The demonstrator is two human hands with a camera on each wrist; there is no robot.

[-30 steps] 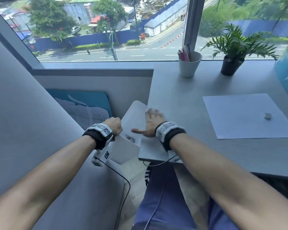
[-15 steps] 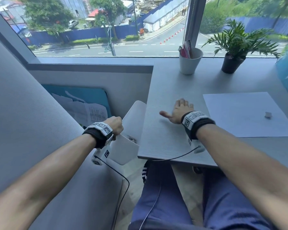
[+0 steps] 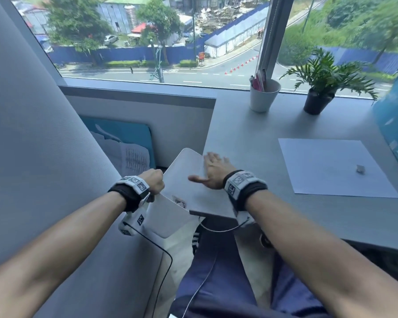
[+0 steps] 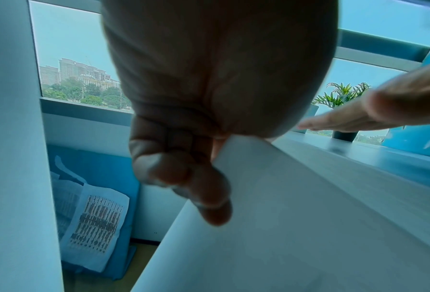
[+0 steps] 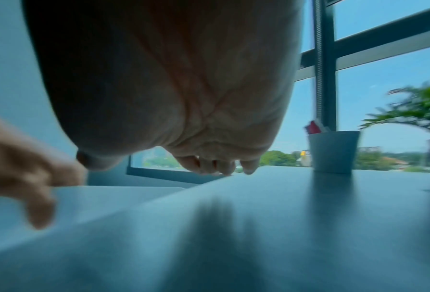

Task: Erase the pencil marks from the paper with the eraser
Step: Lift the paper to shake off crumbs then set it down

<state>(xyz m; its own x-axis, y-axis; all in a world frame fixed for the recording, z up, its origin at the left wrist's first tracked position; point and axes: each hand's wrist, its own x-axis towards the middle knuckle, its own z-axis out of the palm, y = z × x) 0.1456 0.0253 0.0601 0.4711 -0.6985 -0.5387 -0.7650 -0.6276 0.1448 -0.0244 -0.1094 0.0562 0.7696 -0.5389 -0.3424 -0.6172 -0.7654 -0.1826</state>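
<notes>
Gripping white bin [image 3: 168,216] rim, left hand [image 3: 153,181]; right hand [image 3: 213,174] seemingly flat.

left hand [image 4: 209,94] grips white bin [image 4: 271,217] rim, fingers [image 4: 169,168] curled; right hand [image 4: 346,118] flat above the counter [image 4: 371,177]; printed papers [image 4: 94,221] lower left.

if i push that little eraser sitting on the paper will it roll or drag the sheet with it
The eraser looks like a small blocky chunk, so it would probably slide or tumble, not roll. It seems light. The paper lies loose and flat on the desk, unheld, so a rubbery eraser might drag or wrinkle it.
</notes>
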